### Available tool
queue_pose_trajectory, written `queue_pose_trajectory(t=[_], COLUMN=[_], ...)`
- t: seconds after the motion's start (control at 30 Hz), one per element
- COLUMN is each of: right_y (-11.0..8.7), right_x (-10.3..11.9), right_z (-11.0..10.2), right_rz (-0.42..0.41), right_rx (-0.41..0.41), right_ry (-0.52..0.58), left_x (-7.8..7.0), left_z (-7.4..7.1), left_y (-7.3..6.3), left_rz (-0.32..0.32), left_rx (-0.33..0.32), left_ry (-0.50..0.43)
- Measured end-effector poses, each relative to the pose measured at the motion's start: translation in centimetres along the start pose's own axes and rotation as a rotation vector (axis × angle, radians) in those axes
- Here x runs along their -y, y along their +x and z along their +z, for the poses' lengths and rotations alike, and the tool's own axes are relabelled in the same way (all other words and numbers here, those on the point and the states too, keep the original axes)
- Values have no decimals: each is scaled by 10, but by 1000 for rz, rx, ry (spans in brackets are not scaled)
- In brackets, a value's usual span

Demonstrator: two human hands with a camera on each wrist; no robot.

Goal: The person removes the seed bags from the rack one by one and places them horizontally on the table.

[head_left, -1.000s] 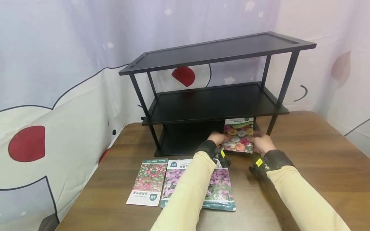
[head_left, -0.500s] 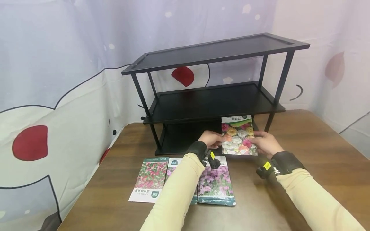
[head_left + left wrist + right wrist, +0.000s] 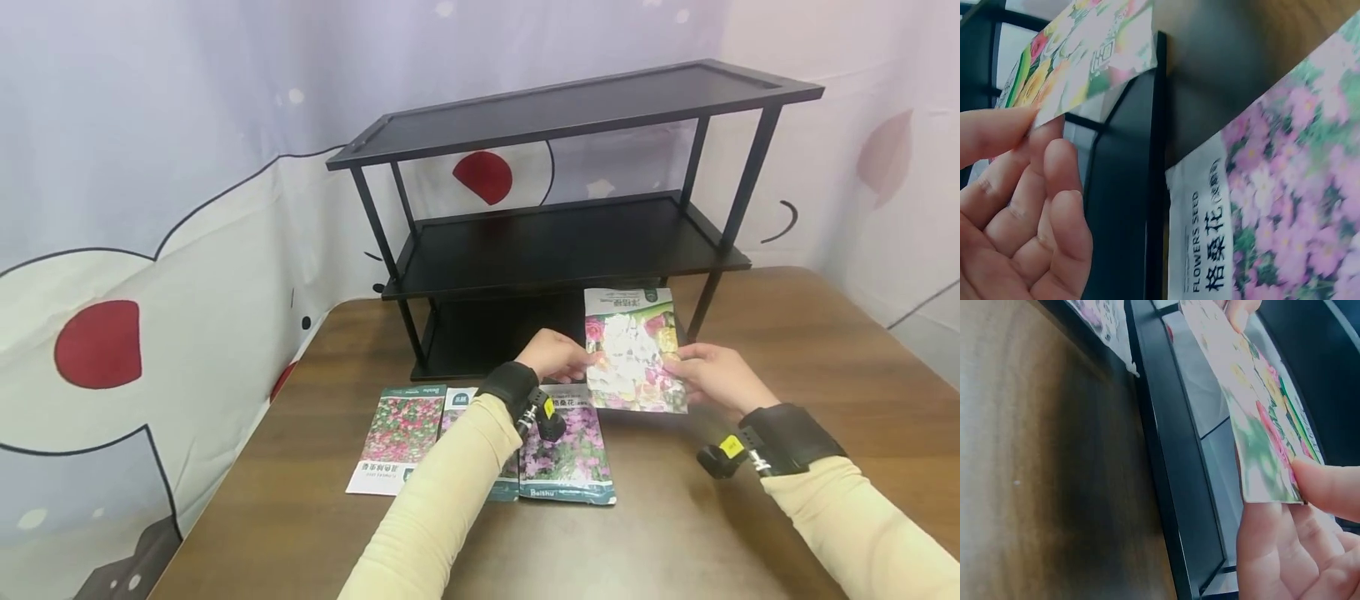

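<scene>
A flower seed packet (image 3: 630,346) with mixed yellow, pink and white blooms is held up in front of the rack's bottom shelf, its printed face catching glare. My left hand (image 3: 555,354) pinches its left edge between thumb and index finger; the other fingers curl loosely below, as the left wrist view shows. At the opposite edge my right hand (image 3: 716,375) grips it, thumb (image 3: 1329,487) on the face and fingers behind. Below the left hand, a purple-flower seed packet (image 3: 566,454) lies on the table, its upper part partly covered in the head view.
A black three-tier rack (image 3: 570,242) stands at the back of the wooden table (image 3: 637,542). Left of the nearer purple packet lie another purple-flower packet (image 3: 506,483), partly behind the left sleeve, and a red-flower packet (image 3: 405,429) turned upside down. A patterned curtain (image 3: 225,208) hangs behind.
Both hands have brought the mixed-flower packet out from the bottom shelf's front, toward me. It now looks larger, and the hands sit farther apart. The packets on the table keep their arrangement.
</scene>
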State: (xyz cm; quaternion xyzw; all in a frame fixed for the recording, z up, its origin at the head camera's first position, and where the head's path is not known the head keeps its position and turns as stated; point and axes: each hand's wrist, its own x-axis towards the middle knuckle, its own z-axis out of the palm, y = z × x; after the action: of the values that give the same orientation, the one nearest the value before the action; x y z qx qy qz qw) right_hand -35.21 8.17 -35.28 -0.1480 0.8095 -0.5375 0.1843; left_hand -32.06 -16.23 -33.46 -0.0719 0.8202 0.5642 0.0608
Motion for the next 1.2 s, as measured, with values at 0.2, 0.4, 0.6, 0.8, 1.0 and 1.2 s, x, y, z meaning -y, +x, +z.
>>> queue_pose_trajectory(t=[0.2,0.4,0.6,0.8,1.0,1.2], right_y=[-15,-24,-28,-32,-38,-42], right_x=[-3,-2,-2,-5,-12,-18], right_z=[-3,-5,-7,-6,-1,4], right_rz=[7,-11,18,29,32,55], right_rx=[-44,-72,-33,-1,47,78], right_ry=[-23,-126,-269,-327,-281,-284], left_x=[-3,-6,-1,6,11,14], left_z=[7,7,13,22,28,34], left_y=[-6,-12,-18,-22,-26,-28], left_rz=[15,64,72,76,52,50], left_rx=[45,67,103,150,169,183], left_ry=[6,235,456,546,604,723])
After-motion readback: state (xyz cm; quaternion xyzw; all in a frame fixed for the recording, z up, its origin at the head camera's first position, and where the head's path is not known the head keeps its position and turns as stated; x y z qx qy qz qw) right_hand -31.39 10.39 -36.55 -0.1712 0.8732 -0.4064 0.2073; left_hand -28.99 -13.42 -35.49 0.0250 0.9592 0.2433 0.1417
